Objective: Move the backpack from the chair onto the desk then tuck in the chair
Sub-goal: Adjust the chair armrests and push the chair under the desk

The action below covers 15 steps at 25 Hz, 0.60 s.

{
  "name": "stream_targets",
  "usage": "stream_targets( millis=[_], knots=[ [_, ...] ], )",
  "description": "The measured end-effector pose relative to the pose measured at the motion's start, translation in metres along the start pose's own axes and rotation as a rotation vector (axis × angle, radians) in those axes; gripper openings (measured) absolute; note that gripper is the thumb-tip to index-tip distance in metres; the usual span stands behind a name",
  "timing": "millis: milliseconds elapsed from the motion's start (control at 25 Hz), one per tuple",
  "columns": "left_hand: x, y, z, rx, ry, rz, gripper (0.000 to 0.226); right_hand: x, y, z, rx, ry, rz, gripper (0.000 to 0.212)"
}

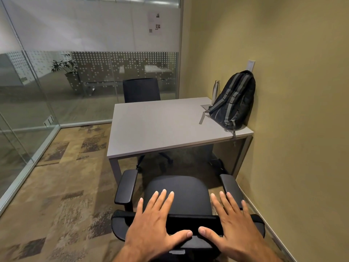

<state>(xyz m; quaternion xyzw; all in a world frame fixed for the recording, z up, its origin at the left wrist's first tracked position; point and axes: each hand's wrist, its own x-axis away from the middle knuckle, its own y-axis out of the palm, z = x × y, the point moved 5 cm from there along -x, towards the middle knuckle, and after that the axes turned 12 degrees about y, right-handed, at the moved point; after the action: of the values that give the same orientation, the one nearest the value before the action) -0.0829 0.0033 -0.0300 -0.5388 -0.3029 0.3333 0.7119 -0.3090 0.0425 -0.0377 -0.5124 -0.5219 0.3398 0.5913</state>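
Backpack (234,100) leans at the desk's (160,127) far right corner; left hand (153,222) and right hand (234,224) spread open, holding nothing, over the chair (181,195) back. A crooked push could knock an armrest against the desk leg.

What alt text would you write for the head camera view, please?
Both open hands, left hand and right hand, rest on the backrest of a black office chair standing short of a grey desk. A dark backpack leans against the wall on the desk.

Wall papers (154,23) too small to read; forearms seemingly cut off at bottom edge.
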Motion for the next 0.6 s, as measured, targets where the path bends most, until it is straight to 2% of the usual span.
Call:
stream_targets(
  millis=[400,600],
  knots=[
    [-0.074,0.009,0.027,0.032,-0.155,-0.025,0.122,-0.074,-0.024,0.05,0.03,-0.14,0.012,0.119],
    [-0.116,0.013,0.042,0.022,-0.23,0.014,0.122,-0.122,-0.04,0.076,0.047,-0.221,0.048,0.114]
  ],
)
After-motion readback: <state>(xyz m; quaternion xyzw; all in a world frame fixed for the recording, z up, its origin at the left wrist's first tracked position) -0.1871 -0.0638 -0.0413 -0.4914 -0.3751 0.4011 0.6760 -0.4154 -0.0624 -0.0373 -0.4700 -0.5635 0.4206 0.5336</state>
